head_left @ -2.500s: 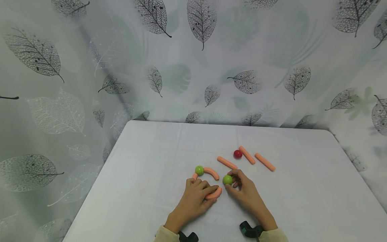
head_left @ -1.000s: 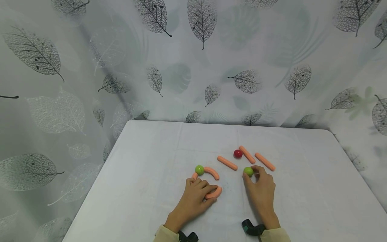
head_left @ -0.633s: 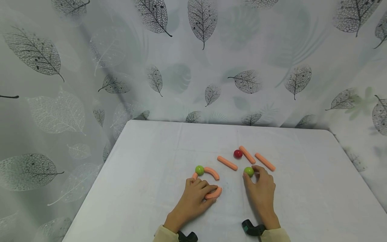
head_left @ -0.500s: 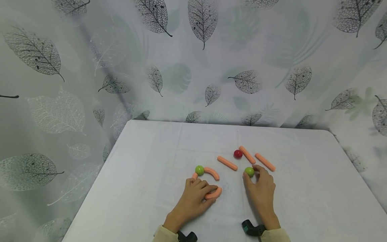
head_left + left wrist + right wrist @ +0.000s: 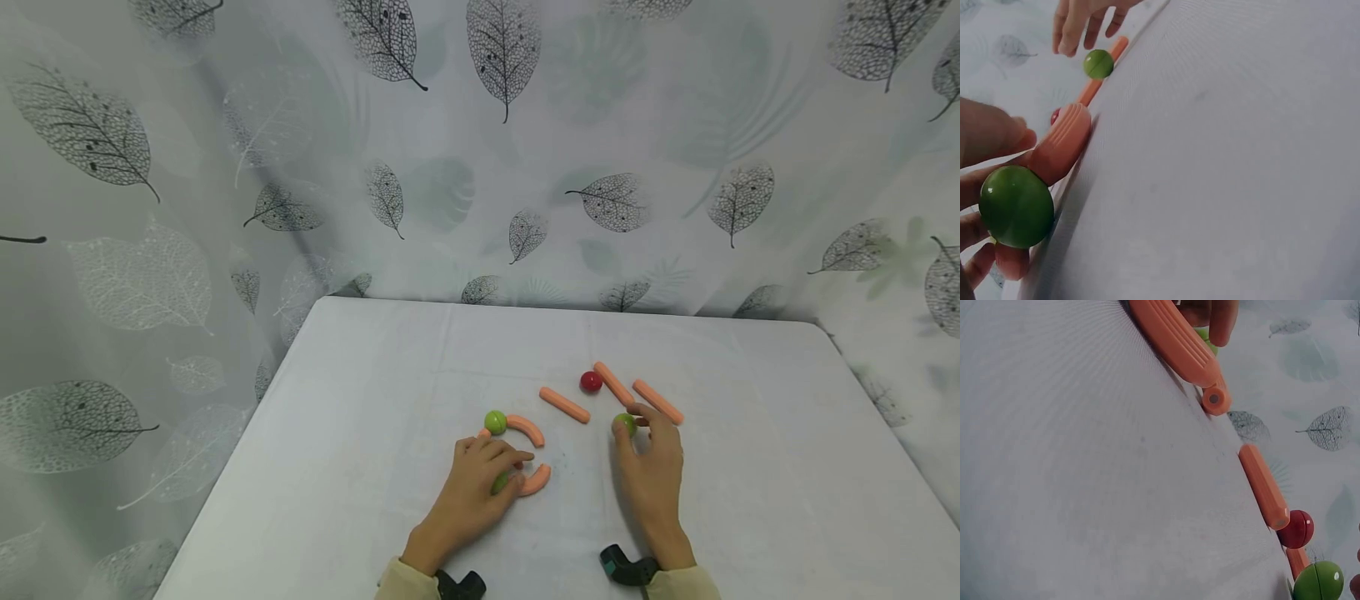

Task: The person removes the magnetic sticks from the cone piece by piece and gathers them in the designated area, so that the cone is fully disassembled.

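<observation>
My left hand is over a ring of toy pieces with its fingers loosely extended. Beneath it a green ball sits between a curved orange stick and another curved stick, mostly hidden from the head view. A second green ball meets the upper curved stick. To the right, my right hand has thumb and fingers around a loose green ball; the wrist views show a gap between fingers and ball. In the head view its thumb partly covers that ball.
A straight orange stick lies between the hands. Farther back are a red ball, a straight stick touching or close to it, and another stick by my right fingers. The white table meets a leaf-patterned curtain.
Earlier my right hand carried the green ball rightward and set it down; now its fingers have shifted off it. My left hand has lifted from the curved stick, leaving a green ball visible below.
</observation>
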A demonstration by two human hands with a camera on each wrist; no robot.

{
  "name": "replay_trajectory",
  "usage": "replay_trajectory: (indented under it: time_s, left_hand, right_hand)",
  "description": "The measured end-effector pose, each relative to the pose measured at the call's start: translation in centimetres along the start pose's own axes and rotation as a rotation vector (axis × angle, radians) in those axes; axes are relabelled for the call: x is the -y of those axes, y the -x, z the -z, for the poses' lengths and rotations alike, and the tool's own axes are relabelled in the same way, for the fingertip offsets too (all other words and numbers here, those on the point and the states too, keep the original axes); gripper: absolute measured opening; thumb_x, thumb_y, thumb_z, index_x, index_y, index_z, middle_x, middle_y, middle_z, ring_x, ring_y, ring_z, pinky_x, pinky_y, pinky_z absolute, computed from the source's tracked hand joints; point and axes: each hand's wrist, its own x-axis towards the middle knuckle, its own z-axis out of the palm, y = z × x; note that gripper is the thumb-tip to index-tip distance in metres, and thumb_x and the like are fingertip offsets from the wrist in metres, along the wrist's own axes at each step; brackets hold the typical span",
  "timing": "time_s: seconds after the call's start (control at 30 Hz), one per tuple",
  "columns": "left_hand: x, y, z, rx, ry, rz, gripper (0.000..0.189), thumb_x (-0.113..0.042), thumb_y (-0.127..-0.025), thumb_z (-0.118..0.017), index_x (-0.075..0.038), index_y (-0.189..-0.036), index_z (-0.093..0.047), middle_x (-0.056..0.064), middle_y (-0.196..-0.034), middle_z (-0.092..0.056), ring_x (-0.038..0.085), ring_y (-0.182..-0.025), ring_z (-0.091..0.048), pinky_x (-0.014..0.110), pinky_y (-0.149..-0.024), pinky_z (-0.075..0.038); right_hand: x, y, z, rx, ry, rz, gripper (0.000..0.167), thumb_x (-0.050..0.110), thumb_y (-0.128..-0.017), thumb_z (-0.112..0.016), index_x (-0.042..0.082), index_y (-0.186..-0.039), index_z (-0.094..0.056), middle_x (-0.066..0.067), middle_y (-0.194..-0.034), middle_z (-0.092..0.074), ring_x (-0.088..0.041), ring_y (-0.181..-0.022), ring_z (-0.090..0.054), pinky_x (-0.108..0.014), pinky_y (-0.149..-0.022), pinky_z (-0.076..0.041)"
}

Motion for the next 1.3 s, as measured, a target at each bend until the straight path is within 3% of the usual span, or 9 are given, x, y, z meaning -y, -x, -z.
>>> replay_trajectory:
  time_s: [0.33, 0.53, 0.7, 1.1, 1.3]
  left_hand:
    - [0.7, -0.1, 0.1, -0.148, 0.017, 0.068, 0.027, -0.009, -0.092, -0.075, -0.020, -0.116, -0.076, -0.010, -0.112, -0.070, 0.012, -0.104, -0.058, 0.035, -0.083, -0.043]
    - [0.9, -0.2, 0.1, -0.177, 0.035, 0.126, 0.029, -0.006, -0.090, -0.076, -0.020, -0.116, -0.076, -0.005, -0.116, -0.070, 0.016, -0.110, -0.058, 0.038, -0.090, -0.048]
    - [0.9, -0.3, 0.2, -0.169, 0.068, 0.138, 0.029, -0.005, -0.091, -0.075, -0.019, -0.116, -0.076, -0.004, -0.116, -0.069, 0.015, -0.109, -0.056, 0.038, -0.095, -0.048]
    - [1.0, -0.3, 0.4, -0.092, 0.178, 0.153, 0.035, -0.006, -0.091, -0.074, -0.020, -0.123, -0.073, -0.006, -0.122, -0.067, 0.014, -0.119, -0.055, 0.038, -0.103, -0.049]
    - [0.8, -0.3, 0.5, -0.044, 0.236, 0.091, 0.029, -0.004, -0.093, -0.072, -0.017, -0.118, -0.072, -0.003, -0.128, -0.066, 0.016, -0.127, -0.055, 0.041, -0.109, -0.048]
  right_hand:
    - [0.3, 0.1, 0.1, -0.004, -0.102, 0.121, 0.031, -0.008, -0.093, -0.071, -0.003, -0.123, -0.066, -0.014, -0.117, -0.070, -0.019, -0.106, -0.056, -0.024, -0.090, -0.041]
    - [0.6, 0.5, -0.3, 0.024, -0.142, 0.214, 0.040, -0.013, -0.088, -0.072, 0.001, -0.125, -0.067, -0.013, -0.117, -0.069, -0.018, -0.103, -0.057, -0.011, -0.091, -0.043]
    - [1.4, 0.9, -0.6, 0.128, -0.173, 0.256, 0.044, -0.012, -0.088, -0.074, 0.004, -0.128, -0.066, -0.008, -0.121, -0.069, -0.014, -0.108, -0.059, -0.008, -0.094, -0.043]
    - [1.4, 1.3, -1.0, 0.463, -0.230, 0.331, 0.044, -0.004, -0.089, -0.077, 0.011, -0.129, -0.066, -0.001, -0.125, -0.070, -0.009, -0.116, -0.061, -0.015, -0.098, -0.047]
    - [1.1, 1.5, -1.4, 0.588, -0.214, 0.338, 0.042, 0.003, -0.090, -0.079, 0.011, -0.129, -0.066, 0.001, -0.125, -0.069, -0.011, -0.124, -0.059, -0.009, -0.108, -0.039]
